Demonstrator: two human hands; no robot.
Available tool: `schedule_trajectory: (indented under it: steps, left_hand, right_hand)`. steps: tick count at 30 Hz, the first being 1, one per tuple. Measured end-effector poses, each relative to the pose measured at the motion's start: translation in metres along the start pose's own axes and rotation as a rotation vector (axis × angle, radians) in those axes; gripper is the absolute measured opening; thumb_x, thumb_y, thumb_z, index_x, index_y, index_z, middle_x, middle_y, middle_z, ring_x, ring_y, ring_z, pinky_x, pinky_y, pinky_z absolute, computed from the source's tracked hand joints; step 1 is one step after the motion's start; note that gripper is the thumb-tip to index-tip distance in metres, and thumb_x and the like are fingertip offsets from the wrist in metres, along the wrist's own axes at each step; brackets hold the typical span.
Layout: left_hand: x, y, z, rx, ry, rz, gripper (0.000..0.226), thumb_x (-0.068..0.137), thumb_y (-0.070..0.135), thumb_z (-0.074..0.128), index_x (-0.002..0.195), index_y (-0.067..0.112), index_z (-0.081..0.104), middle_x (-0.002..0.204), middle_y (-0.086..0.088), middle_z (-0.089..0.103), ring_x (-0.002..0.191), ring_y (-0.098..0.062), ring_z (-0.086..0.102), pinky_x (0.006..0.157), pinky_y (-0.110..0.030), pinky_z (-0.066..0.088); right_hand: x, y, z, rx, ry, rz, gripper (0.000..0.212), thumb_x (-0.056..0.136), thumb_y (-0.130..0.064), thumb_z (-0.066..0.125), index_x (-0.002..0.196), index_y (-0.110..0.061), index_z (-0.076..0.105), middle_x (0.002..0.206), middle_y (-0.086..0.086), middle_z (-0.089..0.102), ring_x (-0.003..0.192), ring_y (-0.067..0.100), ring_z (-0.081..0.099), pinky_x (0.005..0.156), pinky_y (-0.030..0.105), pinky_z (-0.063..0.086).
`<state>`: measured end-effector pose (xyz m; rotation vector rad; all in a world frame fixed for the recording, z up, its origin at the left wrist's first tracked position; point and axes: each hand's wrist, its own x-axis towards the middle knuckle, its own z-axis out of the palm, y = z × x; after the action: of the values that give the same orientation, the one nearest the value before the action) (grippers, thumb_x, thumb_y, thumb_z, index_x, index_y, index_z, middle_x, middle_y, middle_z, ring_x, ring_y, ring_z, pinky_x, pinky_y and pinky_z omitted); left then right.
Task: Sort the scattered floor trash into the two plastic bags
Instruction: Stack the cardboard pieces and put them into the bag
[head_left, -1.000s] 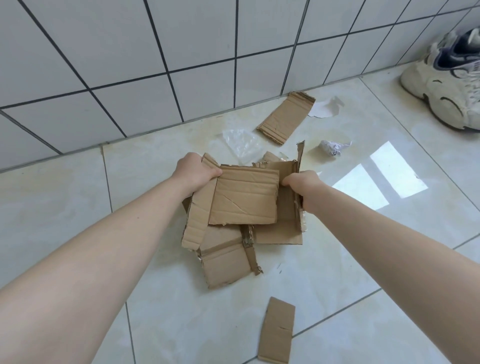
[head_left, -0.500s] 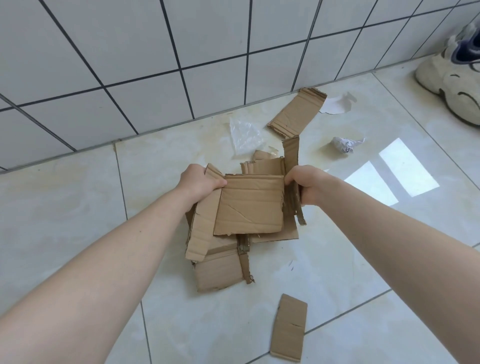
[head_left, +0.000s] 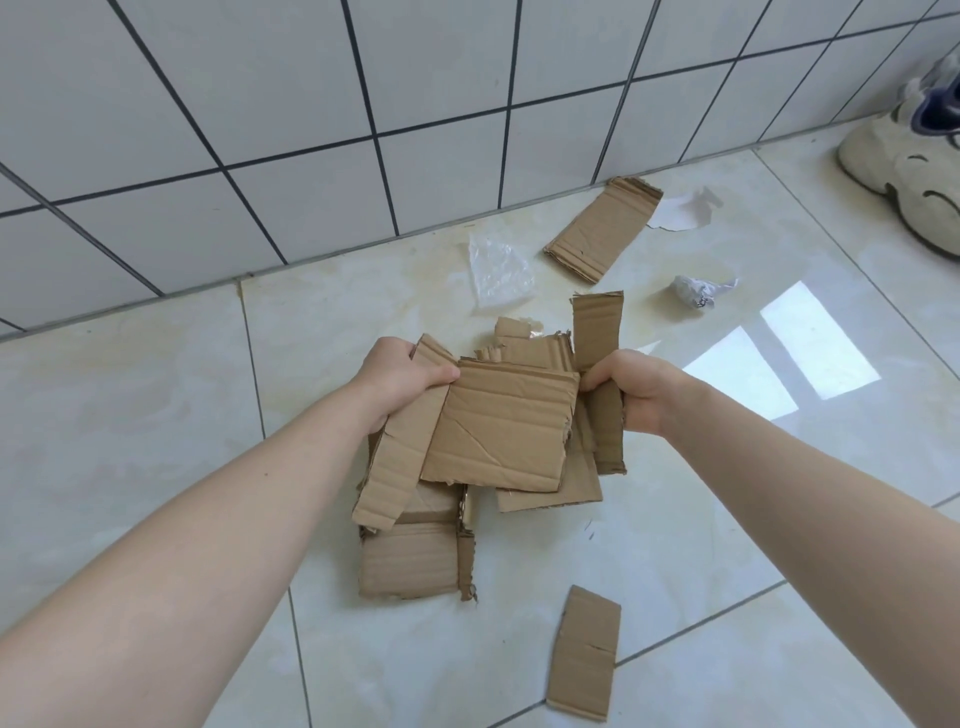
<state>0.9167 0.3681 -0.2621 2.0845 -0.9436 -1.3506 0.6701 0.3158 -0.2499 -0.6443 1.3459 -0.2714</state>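
A stack of several torn brown cardboard pieces (head_left: 498, 431) is held between both hands above the tiled floor. My left hand (head_left: 400, 376) grips its left edge. My right hand (head_left: 631, 389) grips its right side, closed around an upright cardboard strip (head_left: 597, 332). Loose trash lies around: a cardboard piece by the wall (head_left: 602, 228), another cardboard strip near the bottom (head_left: 584, 652), a clear plastic scrap (head_left: 498, 273), a crumpled paper ball (head_left: 698, 293) and a torn white paper (head_left: 685, 210). No plastic bag is in view.
A white tiled wall (head_left: 363, 104) runs across the top, meeting the glossy floor just behind the trash. A cream and navy sneaker (head_left: 914, 156) stands at the far right. Bright window reflections lie on the floor (head_left: 810, 353) right of my right hand.
The cardboard stack has been squeezed tighter and lifted slightly off the floor. My right hand has closed around the upright strip. The camera view has shifted a little.
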Motion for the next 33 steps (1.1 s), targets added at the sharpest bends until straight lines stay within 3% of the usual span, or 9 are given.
schedule_trajectory:
  steps: [5,8,15,18,21,25,27,30,33]
  left_hand:
    - [-0.004,0.001,-0.017,-0.147,-0.005,-0.018,0.018,0.072,0.016,0.082,0.08,0.01,0.066,0.088,-0.008,0.072,0.075,-0.018,0.069,0.068,-0.028,0.055]
    - [-0.007,0.003,-0.026,-0.185,0.01,-0.022,0.019,0.071,0.014,0.082,0.083,0.009,0.069,0.089,-0.009,0.073,0.078,-0.021,0.07,0.076,-0.034,0.058]
    - [-0.026,0.008,-0.035,-0.239,0.026,0.003,0.024,0.067,0.012,0.084,0.087,0.008,0.072,0.09,-0.011,0.074,0.08,-0.023,0.072,0.076,-0.037,0.059]
    - [-0.044,0.01,-0.043,-0.23,0.077,0.06,0.022,0.067,0.013,0.084,0.085,0.01,0.072,0.087,-0.008,0.074,0.079,-0.022,0.072,0.074,-0.033,0.059]
    - [-0.07,0.01,-0.055,-0.134,0.182,0.18,0.019,0.067,0.019,0.085,0.079,0.01,0.073,0.08,-0.006,0.074,0.075,-0.02,0.071,0.071,-0.032,0.057]
    - [-0.119,0.004,-0.073,0.106,0.345,0.355,0.044,0.067,0.03,0.083,0.064,-0.002,0.053,0.059,-0.009,0.05,0.058,-0.019,0.045,0.056,-0.03,0.035]
    - [-0.153,0.001,-0.084,0.155,0.443,0.422,0.038,0.071,0.025,0.081,0.065,-0.001,0.055,0.062,-0.01,0.053,0.06,-0.02,0.045,0.057,-0.03,0.033]
    - [-0.202,-0.004,-0.104,0.166,0.542,0.519,0.015,0.075,0.018,0.078,0.075,0.008,0.066,0.076,-0.004,0.065,0.074,-0.017,0.057,0.067,-0.024,0.043]
    - [-0.25,-0.012,-0.128,0.236,0.619,0.664,0.012,0.075,0.009,0.078,0.077,0.011,0.066,0.08,0.002,0.064,0.077,-0.01,0.054,0.071,-0.012,0.04]
  right_hand:
    - [-0.006,0.004,-0.023,-0.018,0.101,-0.016,0.035,0.088,0.013,0.037,0.111,0.002,0.061,0.1,0.019,0.068,0.082,0.033,0.068,0.065,0.04,0.059]
    - [-0.009,0.005,-0.031,-0.024,0.143,-0.043,0.034,0.087,0.013,0.042,0.114,0.003,0.059,0.107,0.021,0.064,0.089,0.036,0.065,0.075,0.045,0.057]
    - [-0.021,0.009,-0.029,-0.113,0.216,-0.142,0.031,0.085,0.007,0.059,0.115,0.003,0.059,0.098,0.018,0.065,0.083,0.031,0.065,0.079,0.042,0.056]
    - [-0.034,0.011,-0.025,-0.238,0.277,-0.294,0.039,0.084,-0.002,0.066,0.121,-0.005,0.055,0.106,0.012,0.065,0.092,0.025,0.065,0.076,0.035,0.055]
    - [-0.059,0.016,-0.015,-0.616,0.454,-0.501,0.035,0.084,-0.013,0.062,0.113,-0.018,0.044,0.097,0.001,0.059,0.093,0.027,0.059,0.083,0.043,0.051]
    - [-0.105,0.03,0.007,-0.943,0.485,-0.741,0.044,0.086,-0.009,0.054,0.123,-0.023,0.035,0.099,-0.004,0.052,0.091,0.019,0.04,0.087,0.036,0.026]
    - [-0.131,0.035,0.017,-1.085,0.479,-0.799,0.044,0.083,-0.01,0.053,0.122,-0.023,0.038,0.103,-0.006,0.048,0.094,0.017,0.037,0.085,0.032,0.022]
    - [-0.167,0.036,0.033,-1.262,0.471,-0.985,0.043,0.073,-0.031,0.055,0.115,-0.022,0.046,0.102,-0.006,0.049,0.096,0.02,0.046,0.083,0.033,0.021]
    - [-0.205,0.031,0.053,-1.439,0.496,-1.275,0.054,0.064,-0.006,0.07,0.11,-0.023,0.047,0.096,-0.002,0.055,0.087,0.024,0.051,0.077,0.03,0.019]
